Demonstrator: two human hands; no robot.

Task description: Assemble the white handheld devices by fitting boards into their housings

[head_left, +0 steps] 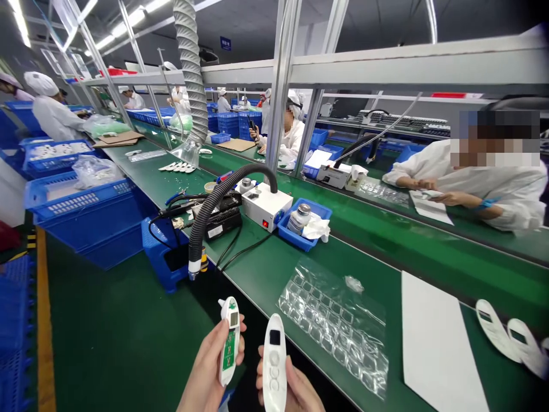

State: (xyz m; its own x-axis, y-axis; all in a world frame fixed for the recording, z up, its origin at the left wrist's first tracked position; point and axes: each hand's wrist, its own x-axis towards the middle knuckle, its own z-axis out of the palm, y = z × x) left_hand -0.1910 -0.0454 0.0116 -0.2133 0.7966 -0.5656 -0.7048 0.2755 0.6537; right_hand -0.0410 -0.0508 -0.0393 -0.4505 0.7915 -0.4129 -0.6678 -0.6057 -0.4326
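Observation:
My left hand (210,369) grips a white device half (229,337) with a green circuit board and a small screen showing, held upright. Just to its right, my right hand (295,392) holds a white front cover (274,360) with a dark window and round button holes. Both parts hover off the near edge of the green workbench (274,269), a few centimetres apart. A clear plastic blister sheet (337,323) lies on the bench just beyond them.
A white paper sheet (433,343) and more white covers (510,337) lie at the right. A black flexible hose (210,212), a white control box (266,206) and a blue tray (304,223) stand further along. Blue crates (86,206) line the left. Co-workers in white sit opposite.

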